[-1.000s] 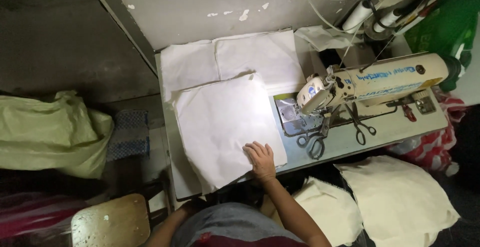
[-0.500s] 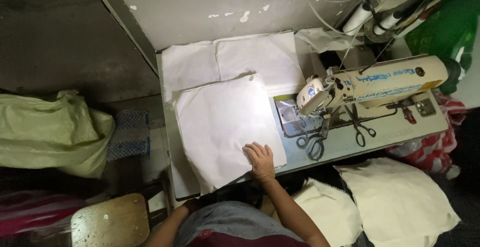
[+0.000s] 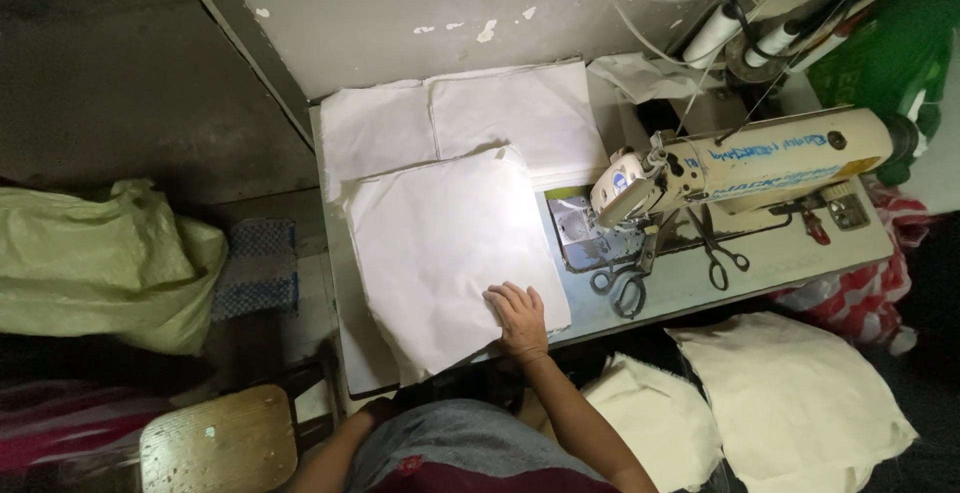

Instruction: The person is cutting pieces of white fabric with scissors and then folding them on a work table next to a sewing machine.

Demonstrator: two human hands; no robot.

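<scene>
Grey sewing counter (image 3: 690, 288): white fabric piece (image 3: 440, 248) at its left, right hand (image 3: 520, 318) flat and open on the near edge, left hand unseen; judged smoothing, next feeding toward sewing machine (image 3: 740, 168).

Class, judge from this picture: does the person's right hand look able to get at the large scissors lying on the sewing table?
Probably yes. The right hand rests on the white fabric, with the large scissors just to its right and only bare sewing table between them.

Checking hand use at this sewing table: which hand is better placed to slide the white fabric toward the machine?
Right: the right hand rests flat on the white fabric; the left hand is hidden below the table edge.
</scene>
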